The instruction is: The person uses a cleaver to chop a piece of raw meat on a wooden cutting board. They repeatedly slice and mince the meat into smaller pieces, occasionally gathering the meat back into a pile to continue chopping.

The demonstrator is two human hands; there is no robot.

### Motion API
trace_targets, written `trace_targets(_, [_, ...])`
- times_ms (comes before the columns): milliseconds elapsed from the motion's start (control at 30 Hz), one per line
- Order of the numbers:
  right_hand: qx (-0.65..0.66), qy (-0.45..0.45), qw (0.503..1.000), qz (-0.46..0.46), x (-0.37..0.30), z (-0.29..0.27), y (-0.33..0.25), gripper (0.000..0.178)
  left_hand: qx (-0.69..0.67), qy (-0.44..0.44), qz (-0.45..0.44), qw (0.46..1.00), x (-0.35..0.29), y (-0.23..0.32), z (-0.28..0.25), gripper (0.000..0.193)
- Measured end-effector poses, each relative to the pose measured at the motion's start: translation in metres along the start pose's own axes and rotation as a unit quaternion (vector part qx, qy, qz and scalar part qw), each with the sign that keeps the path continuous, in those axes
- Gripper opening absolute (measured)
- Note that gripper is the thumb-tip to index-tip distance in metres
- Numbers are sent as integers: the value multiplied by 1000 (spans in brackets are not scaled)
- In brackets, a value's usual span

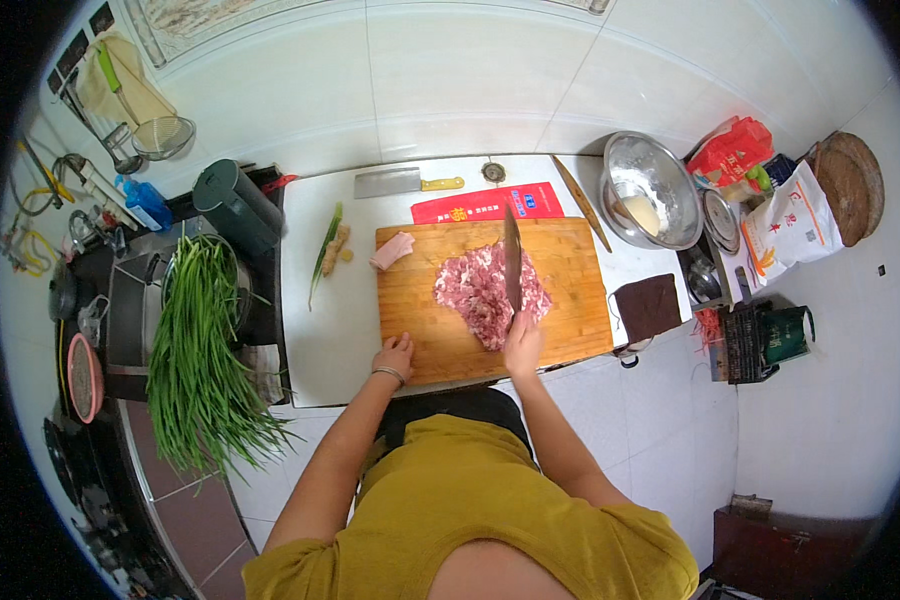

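My right hand (523, 347) is closed round the handle of a kitchen knife (512, 258), whose dark blade points away from me over a spread of chopped raw meat (475, 290). The meat lies in the middle of a wooden cutting board (582, 320). On the board's near left corner rests my left hand (394, 355), its fingers laid out and nothing in it. A pale pink piece of meat (393, 251) sits at the board's far left corner. How deep the blade is in the meat I cannot tell.
A yellow-handled cleaver (395, 182) and a red printed packet (440, 211) lie beyond the board. Left are ginger (335, 250), a green onion (324, 255) and heaped green chives (195, 370). At right stand a steel bowl with dough (642, 213), a rolling pin (580, 200) and a dark cloth (650, 307).
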State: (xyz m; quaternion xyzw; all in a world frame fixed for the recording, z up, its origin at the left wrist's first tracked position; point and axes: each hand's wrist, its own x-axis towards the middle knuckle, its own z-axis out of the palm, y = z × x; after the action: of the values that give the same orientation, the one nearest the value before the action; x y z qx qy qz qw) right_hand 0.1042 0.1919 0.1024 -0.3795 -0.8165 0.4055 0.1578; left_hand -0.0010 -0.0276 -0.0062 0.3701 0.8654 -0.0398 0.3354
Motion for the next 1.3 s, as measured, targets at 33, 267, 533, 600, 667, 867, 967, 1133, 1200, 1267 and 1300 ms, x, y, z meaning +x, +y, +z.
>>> trace_targets(33, [-5, 22, 1000, -8, -5, 31, 44, 49, -7, -3, -7, 1000, -4, 2, -7, 65])
trace_targets(267, [-110, -105, 986, 69, 15, -6, -15, 53, -24, 4, -3, 1000, -7, 1, -1, 63])
trace_targets(533, [-174, -88, 977, 84, 7, 50, 62, 61, -25, 4, -1, 1000, -7, -1, -5, 64])
trace_targets(600, [-161, -67, 984, 20, 10, 27, 17, 63, -18, -1, -5, 1000, 1, -10, 3, 64])
trace_targets(667, [-100, -114, 988, 41, 22, 10, -1, 60, -19, -4, -2, 1000, 3, -4, 9, 64])
trace_targets(867, [-117, -17, 993, 22, 3, 61, 44, 63, -30, -10, -5, 999, -9, 3, -8, 64])
trace_targets(967, [-163, -127, 976, 64, 15, 49, 30, 58, -20, -7, -12, 1000, -4, -7, -5, 64])
trace_targets(1133, [5, -42, 999, 13, 13, 8, -29, 60, -6, 1, -14, 1000, -4, -1, 2, 64])
trace_targets(1200, [-67, -22, 997, 22, 1, 26, -8, 60, -4, -9, -19, 1000, -4, 0, -1, 64])
trace_targets(1267, [-210, -94, 970, 74, 10, 57, 46, 60, -16, -17, -23, 999, -4, 4, -3, 64])
trace_targets(1300, [-170, -101, 975, 96, 22, 57, 46, 61, -30, -19, -29, 999, -5, 3, -4, 64])
